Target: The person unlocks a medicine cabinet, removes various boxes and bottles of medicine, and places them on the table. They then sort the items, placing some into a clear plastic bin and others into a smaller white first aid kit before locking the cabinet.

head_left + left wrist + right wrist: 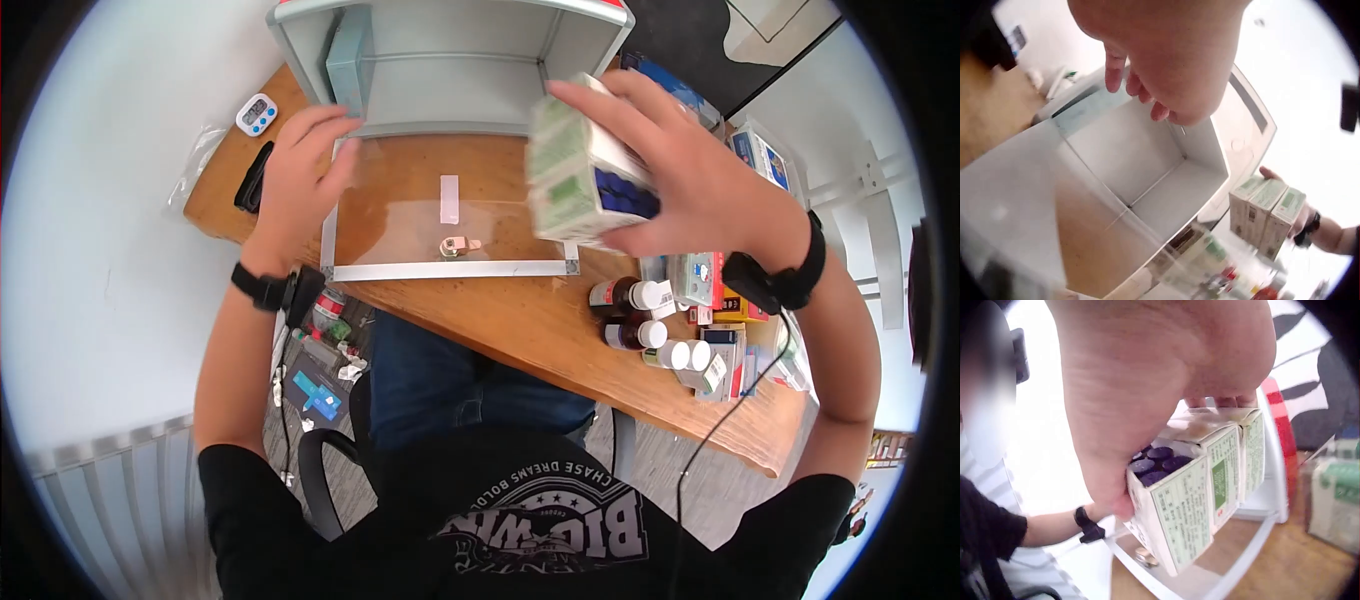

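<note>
Bare hands (298, 170), the right (695, 170) around three boxy, printed cardboard cartons (580, 170).

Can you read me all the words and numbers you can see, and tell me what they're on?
"BIG WIN": on the black shirt, upside down.
"CHASE DREAMS BOLD": curved on the same shirt; the end is cut off by a fold.
More letters on the shirt: too creased to read.
Held boxes: rows of print, too blurred to read.
Bottles: labels too small to read.
Timer: digits too small to read.
</note>
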Tool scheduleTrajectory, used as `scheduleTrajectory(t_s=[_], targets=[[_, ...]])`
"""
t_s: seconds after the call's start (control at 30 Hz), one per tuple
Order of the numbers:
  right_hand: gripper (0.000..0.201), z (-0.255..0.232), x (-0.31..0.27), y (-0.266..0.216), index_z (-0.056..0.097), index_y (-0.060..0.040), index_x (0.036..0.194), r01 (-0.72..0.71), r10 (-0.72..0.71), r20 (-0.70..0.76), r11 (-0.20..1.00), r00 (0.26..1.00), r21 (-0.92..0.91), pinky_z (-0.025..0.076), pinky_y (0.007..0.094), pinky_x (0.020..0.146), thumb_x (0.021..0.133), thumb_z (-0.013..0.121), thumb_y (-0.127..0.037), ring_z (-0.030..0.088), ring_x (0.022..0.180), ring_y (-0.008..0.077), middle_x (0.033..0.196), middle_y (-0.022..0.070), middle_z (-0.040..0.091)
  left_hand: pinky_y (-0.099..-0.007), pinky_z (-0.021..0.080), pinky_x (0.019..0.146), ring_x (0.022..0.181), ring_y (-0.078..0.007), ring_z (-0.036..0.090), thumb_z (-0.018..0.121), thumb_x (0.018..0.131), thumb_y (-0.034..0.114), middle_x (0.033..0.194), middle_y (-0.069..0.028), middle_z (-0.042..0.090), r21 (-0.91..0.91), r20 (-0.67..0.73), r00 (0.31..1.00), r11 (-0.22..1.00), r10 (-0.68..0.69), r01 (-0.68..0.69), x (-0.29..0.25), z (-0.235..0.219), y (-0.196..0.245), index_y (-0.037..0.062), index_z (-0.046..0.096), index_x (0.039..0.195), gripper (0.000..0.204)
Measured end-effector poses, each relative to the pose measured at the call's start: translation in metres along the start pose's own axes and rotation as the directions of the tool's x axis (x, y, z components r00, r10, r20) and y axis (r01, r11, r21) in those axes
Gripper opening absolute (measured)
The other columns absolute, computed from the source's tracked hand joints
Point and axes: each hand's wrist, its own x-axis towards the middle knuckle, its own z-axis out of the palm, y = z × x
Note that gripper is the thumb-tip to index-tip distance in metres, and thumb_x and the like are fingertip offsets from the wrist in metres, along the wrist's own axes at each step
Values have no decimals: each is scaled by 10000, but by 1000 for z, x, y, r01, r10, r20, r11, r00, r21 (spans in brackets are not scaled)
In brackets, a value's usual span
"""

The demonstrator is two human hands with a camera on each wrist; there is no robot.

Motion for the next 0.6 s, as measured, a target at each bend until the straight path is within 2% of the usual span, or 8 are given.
scheduleTrajectory(t_s=[0.07,0.17,0.27,0.33,0.37,0.4,0.47,0.6], targets=[[1075,14,32,-6,367,-175,1647,6,5,-57,981,998,193,480,503,1109,691,840,-306,554,1304,454,1407,255,512,-328,548,881,1044,-256,686,698,986,124,1218,-126,691,-119,-58,991,987,-118,111,-26,0,-14,35,726,1238,269],[1073,58,100,9,357,-148,1650,19,-1,-125,990,992,137,482,507,1104,720,805,-441,548,1317,468,1417,307,508,-251,495,771,913,-82,596,609,1084,168,1116,-18,687,-546,-71,799,693,-597,470,-51,8,-34,19,738,1215,236],[1127,93,173,49,344,-166,1661,-19,31,-192,998,981,62,478,529,1110,690,818,-485,530,1338,478,1485,325,484,-238,478,733,835,-68,569,609,1086,173,1025,11,684,-566,136,729,551,-671,613,-66,10,-37,11,729,1237,252],[1155,91,215,62,334,-184,1670,-111,119,-80,989,990,98,460,532,1142,667,830,-470,502,1383,466,1535,284,474,-225,461,710,789,-57,547,622,1082,187,981,18,691,-581,164,737,540,-656,609,-69,9,-43,8,712,1262,269],[1162,81,230,67,185,-100,1709,-99,106,125,993,986,-66,194,468,1315,825,786,-556,217,1594,474,1739,289,178,-225,464,714,798,-56,551,625,1080,189,986,15,692,-600,192,728,508,-658,618,-68,10,-42,4,708,1265,274],[1162,92,245,76,185,-100,1709,-96,103,127,993,987,-61,194,468,1315,825,786,-556,217,1594,474,1739,289,178,-224,468,719,807,-55,555,629,1079,191,991,13,693,-618,214,724,483,-655,620,-63,11,-41,1,704,1268,279],[1167,129,275,100,326,-194,1677,-57,54,-25,988,998,-141,437,513,1176,658,833,-449,473,1429,448,1560,233,477,-231,500,738,826,-52,587,647,1059,147,949,17,676,-567,177,730,538,-661,624,-61,12,-35,-15,707,1257,263],[1178,157,292,116,313,-170,1679,-28,26,-17,994,1000,-110,398,508,1209,667,845,-453,452,1464,429,1612,197,458,-239,516,734,816,-61,602,683,1016,96,946,-8,687,-475,148,791,658,-594,584,-60,14,-29,6,732,1239,246]])
